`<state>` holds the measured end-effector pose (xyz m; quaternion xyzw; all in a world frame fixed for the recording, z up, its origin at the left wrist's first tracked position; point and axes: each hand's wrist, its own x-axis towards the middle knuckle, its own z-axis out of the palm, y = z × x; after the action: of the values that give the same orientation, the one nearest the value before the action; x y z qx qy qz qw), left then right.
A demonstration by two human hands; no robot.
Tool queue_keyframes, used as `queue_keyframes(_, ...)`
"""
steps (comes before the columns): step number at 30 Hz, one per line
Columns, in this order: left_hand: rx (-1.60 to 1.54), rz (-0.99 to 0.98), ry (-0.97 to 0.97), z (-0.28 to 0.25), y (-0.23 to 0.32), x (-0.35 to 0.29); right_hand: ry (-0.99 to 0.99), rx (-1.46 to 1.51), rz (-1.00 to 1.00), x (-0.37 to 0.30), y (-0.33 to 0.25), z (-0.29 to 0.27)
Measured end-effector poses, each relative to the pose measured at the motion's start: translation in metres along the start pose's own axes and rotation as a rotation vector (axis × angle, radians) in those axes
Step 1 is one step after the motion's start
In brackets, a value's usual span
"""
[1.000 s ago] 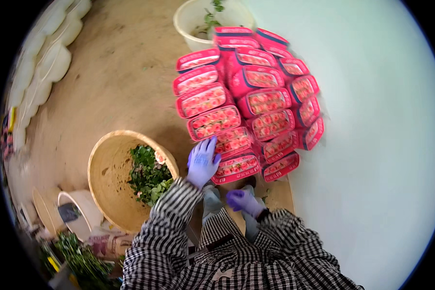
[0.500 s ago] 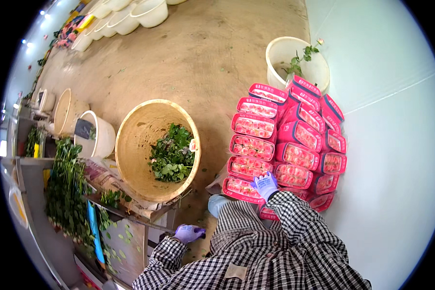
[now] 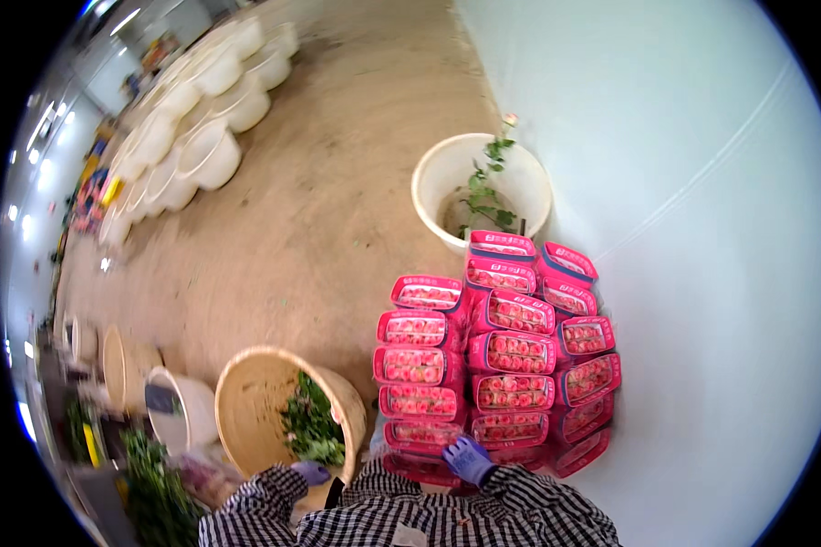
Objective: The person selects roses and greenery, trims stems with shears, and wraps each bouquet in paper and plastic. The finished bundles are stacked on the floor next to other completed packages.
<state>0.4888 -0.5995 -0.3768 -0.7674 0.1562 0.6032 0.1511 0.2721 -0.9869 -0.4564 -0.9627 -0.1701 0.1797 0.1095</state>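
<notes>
Pink-wrapped bunches of roses (image 3: 514,392), with clear windows showing pink blooms, are stacked in columns in front of me. My right hand (image 3: 468,459), in a purple glove, rests on the near end of the stack, fingers apart on a wrapped bunch (image 3: 423,436). My left hand (image 3: 310,472), gloved the same, is low beside the near rim of a tan tub (image 3: 246,410) with green leaves and stems (image 3: 314,419) inside. My sleeve and blur hide most of its fingers.
A white bucket (image 3: 433,187) holding a single leafy rose stem (image 3: 494,169) stands beyond the stack, near the pale wall (image 3: 693,273). Many white tubs (image 3: 212,155) are grouped far left. Near left are a white bucket (image 3: 192,415) and bundled green stems (image 3: 150,492).
My view has turned, so the stack and tan tub sit lower and the far tubs show more. My right hand stays on the near bunches; my left is now by the tub's rim.
</notes>
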Motion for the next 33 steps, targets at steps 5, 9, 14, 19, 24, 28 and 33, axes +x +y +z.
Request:
queue_keyframes(5,0.017,0.313,0.370,-0.220,0.083,0.083,-0.187,0.133,0.208,0.014,-0.014,-0.012)
queue_keyframes(9,-0.150,0.455,0.527,-0.255,0.135,0.160,-0.224,0.163,0.362,0.015,-0.035,-0.018)
queue_keyframes(14,-0.284,0.613,0.375,-0.274,0.179,0.176,-0.304,0.280,0.496,0.031,-0.039,-0.014)
queue_keyframes(19,-0.084,0.402,0.244,-0.300,0.182,0.208,-0.159,0.332,0.581,0.040,-0.043,0.006)
queue_keyframes(24,-0.174,0.602,0.015,-0.307,0.157,0.245,0.019,1.037,0.635,0.057,0.049,-0.158)
queue_keyframes(28,-0.193,0.634,-0.386,-0.341,0.148,0.240,0.947,0.919,0.843,0.099,0.262,-0.287)
queue_keyframes(33,-0.045,0.442,-0.991,-0.490,0.205,0.251,0.694,0.536,1.614,0.187,0.543,-0.205)
